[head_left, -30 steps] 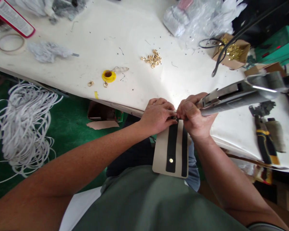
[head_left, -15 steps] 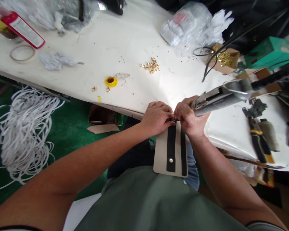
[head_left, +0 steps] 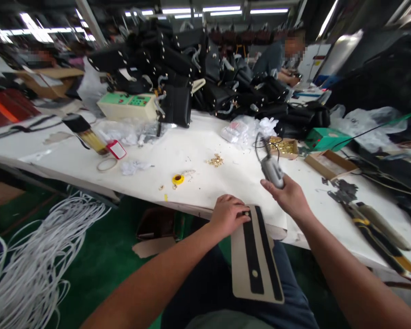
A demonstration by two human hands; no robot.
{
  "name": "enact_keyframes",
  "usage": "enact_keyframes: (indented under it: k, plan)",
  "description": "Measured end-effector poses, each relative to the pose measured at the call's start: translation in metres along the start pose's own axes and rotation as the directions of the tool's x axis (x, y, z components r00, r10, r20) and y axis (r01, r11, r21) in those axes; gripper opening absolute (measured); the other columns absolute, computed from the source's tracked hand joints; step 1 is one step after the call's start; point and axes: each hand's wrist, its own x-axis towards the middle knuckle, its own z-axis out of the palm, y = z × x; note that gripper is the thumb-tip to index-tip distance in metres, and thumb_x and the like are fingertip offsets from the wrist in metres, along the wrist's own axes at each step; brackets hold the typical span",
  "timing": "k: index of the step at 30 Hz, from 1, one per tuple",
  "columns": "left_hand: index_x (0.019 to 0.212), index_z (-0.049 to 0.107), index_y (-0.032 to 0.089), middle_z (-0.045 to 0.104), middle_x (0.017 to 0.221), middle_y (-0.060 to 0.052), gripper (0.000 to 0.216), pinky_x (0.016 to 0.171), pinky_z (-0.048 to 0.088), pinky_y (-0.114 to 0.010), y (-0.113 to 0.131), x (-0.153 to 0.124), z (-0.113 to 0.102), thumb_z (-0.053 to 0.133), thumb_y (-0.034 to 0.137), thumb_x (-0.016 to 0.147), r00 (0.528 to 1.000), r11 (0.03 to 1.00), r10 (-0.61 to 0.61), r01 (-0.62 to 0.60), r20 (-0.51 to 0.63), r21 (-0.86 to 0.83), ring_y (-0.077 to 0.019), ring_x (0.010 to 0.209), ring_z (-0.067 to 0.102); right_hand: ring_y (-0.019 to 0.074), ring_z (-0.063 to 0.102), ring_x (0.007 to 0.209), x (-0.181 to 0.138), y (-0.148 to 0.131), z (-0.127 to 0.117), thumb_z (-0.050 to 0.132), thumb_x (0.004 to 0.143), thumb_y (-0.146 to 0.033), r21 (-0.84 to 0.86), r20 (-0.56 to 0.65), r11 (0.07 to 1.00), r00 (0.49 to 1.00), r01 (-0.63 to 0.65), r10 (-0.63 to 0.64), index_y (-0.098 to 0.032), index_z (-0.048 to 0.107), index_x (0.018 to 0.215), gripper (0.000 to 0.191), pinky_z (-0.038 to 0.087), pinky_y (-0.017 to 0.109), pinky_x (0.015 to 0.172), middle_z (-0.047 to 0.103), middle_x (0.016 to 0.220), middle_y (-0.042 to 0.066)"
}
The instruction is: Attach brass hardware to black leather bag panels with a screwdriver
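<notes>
My left hand is closed on the upper end of a beige panel, its thumb and fingertips by a small metal fitting. Two black strips run along the panel, and a round metal stud sits near the lower end of one strip. The panel slopes from the table edge down over my lap. My right hand grips a grey corded tool, which looks like an electric screwdriver, above the table and apart from the panel. Its tip is hidden.
On the white table lie gold-coloured hardware pieces, a yellow tape roll and yellow-black pliers. A box of gold fittings stands behind. Black bags are piled at the back; a person works beyond them. White cording covers the floor.
My right hand has lifted the grey tool up and away from the panel. My left hand still holds the panel's upper end. The view has tilted up, showing the bags and room behind.
</notes>
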Motion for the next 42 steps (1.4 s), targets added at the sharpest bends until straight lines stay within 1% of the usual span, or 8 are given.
enact_keyframes:
  k: [3, 10, 16, 23, 27, 30, 36, 42]
  plan:
    - [0.109, 0.08, 0.031, 0.077, 0.113, -0.001, 0.029, 0.104, 0.04, -0.043, -0.001, -0.003, 0.003, 0.082, 0.042, 0.083, 0.999, 1.0, -0.012, 0.011, -0.032, -0.02, -0.0246, 0.112, 0.059, 0.0322, 0.071, 0.092, 0.009, 0.035, -0.009, 0.059, 0.091, -0.06, -0.449, 0.139, 0.893, 0.988, 0.002, 0.068, -0.02, 0.06, 0.138, 0.062, 0.053, 0.041, 0.077, 0.075, 0.108, 0.014]
    - [0.099, 0.077, 0.026, 0.071, 0.108, -0.005, 0.033, 0.097, 0.042, -0.045, 0.006, -0.011, 0.009, 0.091, 0.037, 0.071, 0.978, 0.995, -0.099, 0.103, -0.181, 0.013, -0.0274, 0.11, 0.059, 0.0373, 0.065, 0.115, -0.008, 0.074, -0.009, 0.051, 0.095, -0.045, -0.638, 0.06, 0.765, 0.996, 0.087, -0.064, -0.019, 0.062, 0.136, 0.049, 0.052, 0.049, 0.093, 0.067, 0.129, 0.016]
    - [0.081, 0.068, 0.023, 0.07, 0.09, -0.002, 0.026, 0.088, 0.041, -0.043, 0.012, -0.015, 0.011, 0.089, 0.038, 0.074, 0.978, 0.99, -0.104, 0.12, -0.183, 0.078, -0.0255, 0.099, 0.06, 0.0312, 0.075, 0.086, -0.111, 0.071, 0.013, 0.057, 0.085, -0.074, -0.102, 0.076, 0.987, 0.988, -0.123, 0.131, -0.029, 0.069, 0.106, 0.051, 0.06, 0.041, 0.073, 0.077, 0.092, 0.005]
    - [0.09, 0.073, 0.024, 0.075, 0.096, -0.005, 0.018, 0.092, 0.046, -0.048, 0.024, -0.031, 0.007, 0.081, 0.037, 0.081, 0.962, 0.986, -0.167, 0.169, -0.217, -0.012, -0.029, 0.101, 0.064, 0.0323, 0.077, 0.088, -0.177, 0.057, 0.055, 0.062, 0.087, -0.062, 0.428, 0.226, 0.866, 0.958, -0.259, 0.175, -0.024, 0.071, 0.114, 0.047, 0.065, 0.038, 0.075, 0.077, 0.094, 0.007]
    - [0.129, 0.065, 0.023, 0.071, 0.128, -0.01, 0.042, 0.105, 0.048, -0.046, 0.051, -0.063, -0.004, 0.066, 0.044, 0.093, 0.928, 0.879, -0.295, 0.171, -0.227, -0.445, -0.0287, 0.119, 0.064, 0.0279, 0.074, 0.098, -0.183, 0.022, 0.056, 0.06, 0.095, -0.038, 0.344, -0.023, 0.926, 0.988, 0.154, -0.155, -0.026, 0.071, 0.122, 0.031, 0.062, 0.036, 0.084, 0.074, 0.112, 0.009]
    - [0.136, 0.06, 0.021, 0.067, 0.137, -0.011, 0.049, 0.109, 0.048, -0.041, 0.072, -0.081, -0.016, 0.059, 0.051, 0.097, 0.904, 0.657, -0.412, 0.207, -0.115, -0.724, -0.0272, 0.125, 0.063, 0.0241, 0.072, 0.091, -0.189, -0.005, 0.059, 0.052, 0.096, -0.019, 0.174, 0.083, 0.913, 0.919, 0.369, -0.386, -0.026, 0.069, 0.124, 0.033, 0.061, 0.035, 0.078, 0.071, 0.108, 0.009]
    - [0.117, 0.075, 0.017, 0.076, 0.123, -0.01, 0.05, 0.109, 0.048, -0.038, 0.078, -0.088, -0.031, 0.057, 0.059, 0.096, 0.74, 0.413, -0.672, 0.346, -0.025, -0.842, -0.029, 0.123, 0.066, 0.0205, 0.072, 0.081, -0.194, -0.042, 0.037, 0.064, 0.093, -0.017, 0.327, 0.246, 0.861, 0.844, 0.39, -0.476, -0.025, 0.07, 0.123, 0.032, 0.06, 0.03, 0.071, 0.073, 0.096, 0.006]
    - [0.127, 0.073, 0.021, 0.073, 0.13, -0.008, 0.048, 0.11, 0.047, -0.037, 0.083, -0.088, -0.038, 0.058, 0.055, 0.097, 0.809, 0.353, -0.585, 0.315, 0.055, -0.881, -0.0279, 0.125, 0.065, 0.0183, 0.067, 0.075, -0.15, -0.038, 0.008, 0.072, 0.094, -0.033, 0.283, -0.062, 0.905, 0.948, 0.317, -0.313, -0.023, 0.073, 0.116, 0.024, 0.057, 0.032, 0.067, 0.072, 0.098, 0.006]
